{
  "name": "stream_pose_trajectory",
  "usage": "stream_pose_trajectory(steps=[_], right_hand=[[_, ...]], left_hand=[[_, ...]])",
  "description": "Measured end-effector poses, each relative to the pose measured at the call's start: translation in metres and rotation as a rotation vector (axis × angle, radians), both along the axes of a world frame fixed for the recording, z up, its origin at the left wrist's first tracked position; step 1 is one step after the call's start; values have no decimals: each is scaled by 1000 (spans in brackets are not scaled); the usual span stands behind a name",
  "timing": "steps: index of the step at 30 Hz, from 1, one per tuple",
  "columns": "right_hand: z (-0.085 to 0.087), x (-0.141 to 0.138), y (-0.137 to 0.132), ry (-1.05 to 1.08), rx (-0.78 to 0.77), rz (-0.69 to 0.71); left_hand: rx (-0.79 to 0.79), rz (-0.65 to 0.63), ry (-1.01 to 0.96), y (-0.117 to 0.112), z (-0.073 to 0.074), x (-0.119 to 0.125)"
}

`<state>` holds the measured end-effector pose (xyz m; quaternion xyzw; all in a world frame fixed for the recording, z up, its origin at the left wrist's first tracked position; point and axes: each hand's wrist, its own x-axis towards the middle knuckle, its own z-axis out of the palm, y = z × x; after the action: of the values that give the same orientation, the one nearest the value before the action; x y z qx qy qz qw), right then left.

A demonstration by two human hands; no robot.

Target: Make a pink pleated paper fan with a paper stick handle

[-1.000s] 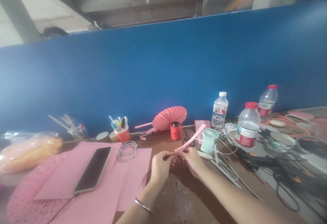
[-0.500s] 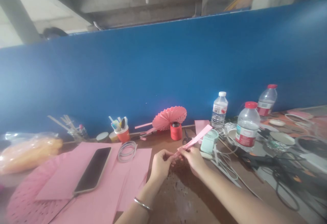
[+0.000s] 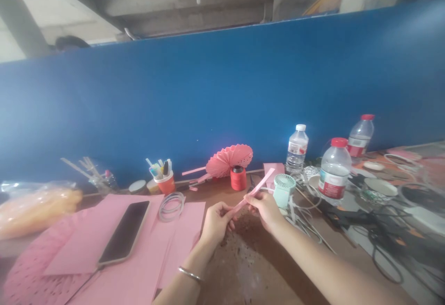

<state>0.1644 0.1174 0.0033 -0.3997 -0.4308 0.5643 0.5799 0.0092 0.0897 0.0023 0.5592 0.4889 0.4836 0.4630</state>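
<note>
A narrow pink paper strip [image 3: 260, 185] slants up to the right between my hands, above the brown table. My left hand [image 3: 216, 223] pinches its lower end, fingers closed. Farther up, my right hand [image 3: 266, 208] grips the strip between thumb and fingers, and its free end sticks out beyond. Behind the hands stands a red spool of thread [image 3: 238, 179], with a pleated pink paper fan [image 3: 229, 160] behind it. To the right of my right hand is a mint-green handheld fan [image 3: 284, 190].
Pink paper sheets [image 3: 139, 268] lie at left under a phone [image 3: 125, 233] and a coiled cable [image 3: 171, 206]. A cup of pens [image 3: 165, 182] stands behind. Water bottles [image 3: 334, 168] and tangled cords fill the right. A blue partition [image 3: 208, 92] closes off the back.
My hands have spread slightly apart along the strip. The strip has turned, now showing a narrower side, and its free end points more steeply upward.
</note>
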Motion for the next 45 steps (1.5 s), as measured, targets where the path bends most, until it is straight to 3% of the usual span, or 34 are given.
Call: stream_pose_trajectory(steps=[10,15,17,22,26,31,38,45], right_hand=[[-2,9,6,21,-5,-62],[0,6,0,-97,42,-4],[0,0,-5,-156,73,13],[-1,-11,-13,-146,94,51],[-2,-11,-12,25,61,161],[-2,-11,-12,88,40,186],[-4,-12,-13,-9,122,219],[-6,-16,-16,-158,131,90]], left_hand=[[-48,-96,38,-2,-4,-1],[-144,-197,110,-9,-7,7],[-128,-174,168,-12,-6,13],[140,-22,440,-16,5,17],[102,-9,450,-15,9,15],[165,-37,502,-16,11,12],[214,-66,617,-19,13,9],[215,-14,617,-16,6,12]])
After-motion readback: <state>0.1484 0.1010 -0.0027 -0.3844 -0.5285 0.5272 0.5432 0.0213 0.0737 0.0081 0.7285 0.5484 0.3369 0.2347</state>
